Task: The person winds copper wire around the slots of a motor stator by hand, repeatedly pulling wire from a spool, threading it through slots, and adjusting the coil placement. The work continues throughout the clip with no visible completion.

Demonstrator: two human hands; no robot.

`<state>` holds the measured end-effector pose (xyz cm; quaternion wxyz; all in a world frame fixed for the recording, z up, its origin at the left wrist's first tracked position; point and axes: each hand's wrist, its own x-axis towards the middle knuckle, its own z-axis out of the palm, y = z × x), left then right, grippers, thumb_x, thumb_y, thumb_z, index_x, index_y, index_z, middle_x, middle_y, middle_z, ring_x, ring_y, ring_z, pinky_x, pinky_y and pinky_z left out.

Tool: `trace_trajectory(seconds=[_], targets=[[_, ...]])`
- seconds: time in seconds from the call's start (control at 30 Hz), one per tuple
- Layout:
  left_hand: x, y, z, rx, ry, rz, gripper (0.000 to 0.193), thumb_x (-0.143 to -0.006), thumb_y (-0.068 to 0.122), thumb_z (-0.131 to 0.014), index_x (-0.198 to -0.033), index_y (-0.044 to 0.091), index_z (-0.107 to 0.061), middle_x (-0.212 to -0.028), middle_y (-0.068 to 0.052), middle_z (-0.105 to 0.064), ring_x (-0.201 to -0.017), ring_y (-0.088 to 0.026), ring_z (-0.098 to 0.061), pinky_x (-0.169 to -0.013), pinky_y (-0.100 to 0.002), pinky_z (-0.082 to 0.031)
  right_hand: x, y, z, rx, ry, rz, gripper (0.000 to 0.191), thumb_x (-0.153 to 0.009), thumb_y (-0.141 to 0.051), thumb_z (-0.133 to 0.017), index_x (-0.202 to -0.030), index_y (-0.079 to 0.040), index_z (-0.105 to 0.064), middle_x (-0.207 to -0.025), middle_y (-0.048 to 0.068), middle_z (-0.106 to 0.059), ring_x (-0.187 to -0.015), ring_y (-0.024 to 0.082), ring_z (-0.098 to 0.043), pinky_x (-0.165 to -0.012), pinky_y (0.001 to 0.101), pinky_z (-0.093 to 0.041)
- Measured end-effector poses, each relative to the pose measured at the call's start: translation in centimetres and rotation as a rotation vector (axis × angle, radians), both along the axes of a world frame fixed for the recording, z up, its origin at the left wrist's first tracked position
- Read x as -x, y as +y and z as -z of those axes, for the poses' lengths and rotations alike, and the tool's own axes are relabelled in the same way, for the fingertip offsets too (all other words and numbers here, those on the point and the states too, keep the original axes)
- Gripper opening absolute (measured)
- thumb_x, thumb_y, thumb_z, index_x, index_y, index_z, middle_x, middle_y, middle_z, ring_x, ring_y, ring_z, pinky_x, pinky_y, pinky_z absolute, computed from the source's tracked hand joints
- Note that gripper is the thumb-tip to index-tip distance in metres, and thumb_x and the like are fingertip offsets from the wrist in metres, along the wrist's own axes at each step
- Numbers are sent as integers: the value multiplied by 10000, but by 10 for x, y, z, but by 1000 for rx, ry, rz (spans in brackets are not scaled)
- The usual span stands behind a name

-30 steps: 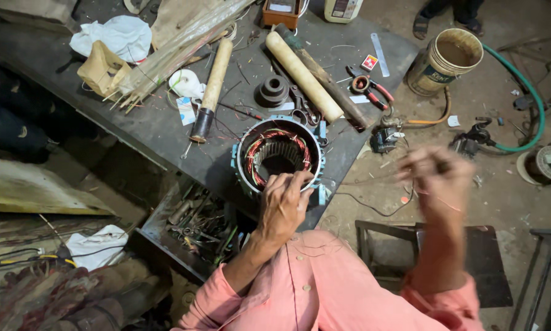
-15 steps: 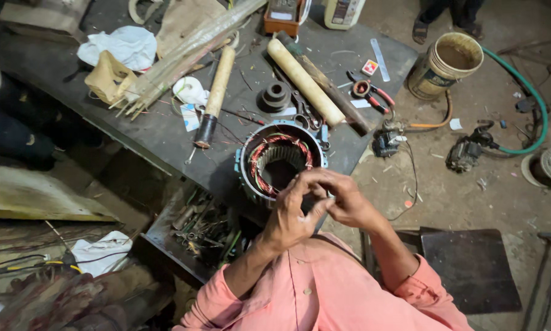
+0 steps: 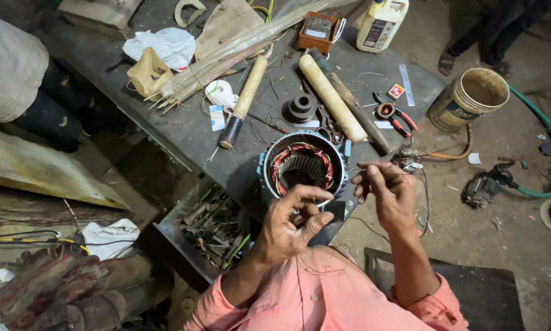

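Observation:
A round motor stator (image 3: 302,165) with red copper windings inside stands at the near edge of a dark metal workbench (image 3: 183,129). My left hand (image 3: 291,217) hovers just in front of it, thumb and fingers pinched on a thin wire. My right hand (image 3: 386,190) is raised to the right of the stator, fingers curled and pinching the same thin dark wire, which trails down past my wrist. Both sleeves are salmon pink.
On the bench lie a wooden-handled tool (image 3: 242,101), two wooden rods (image 3: 332,98), red-handled pliers (image 3: 397,116), a metal pulley (image 3: 300,108), rags and a white jug (image 3: 381,23). A bucket (image 3: 468,98) and a green hose (image 3: 542,153) are on the floor. Another person's feet (image 3: 450,58) stand beyond.
My right hand swung in from the far right to meet the left at the stator, then both hands drew slightly apart, stretching the thin wire between them.

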<state>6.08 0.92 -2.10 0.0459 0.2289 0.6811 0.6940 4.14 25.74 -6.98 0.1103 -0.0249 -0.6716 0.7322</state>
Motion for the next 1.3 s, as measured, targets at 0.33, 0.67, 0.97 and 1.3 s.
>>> trace_trajectory(seconds=[0.33,0.67,0.97,1.3], targets=[[28,33,26,194,348,38,396,-862,113,-789,-1224,55,-642,-1084,-110,-703,-968,-263,-701,-894,-371,-562,-9,31,-50,3,21,-60,230,-1072,-108,-567,-1100,96,-669,-840,166,-714,-618,161,-667,-500,275,-530],[29,57,61,258,460,-96,263,-938,15,-672,-1198,29,-634,-1126,-160,-711,-1035,-349,-701,-909,-413,-562,-52,112,-124,-107,356,164,168,-1106,-73,-591,-1127,79,-659,-888,150,-678,-676,167,-614,-598,267,-499],[32,48,68,313,336,-272,175,-944,20,-653,-1110,50,-700,-1010,-137,-752,-897,-310,-732,-775,-382,-581,-88,142,-150,-449,339,-1028,262,-914,-72,-636,-1161,10,-665,-1151,127,-678,-988,240,-656,-820,324,-546],[28,45,63,363,353,-374,133,-937,27,-661,-1061,55,-699,-967,-129,-748,-875,-324,-732,-780,-406,-569,-16,22,-68,-1404,494,-286,307,-864,-138,-714,-1146,-23,-680,-1159,152,-640,-1111,338,-583,-932,462,-469]])
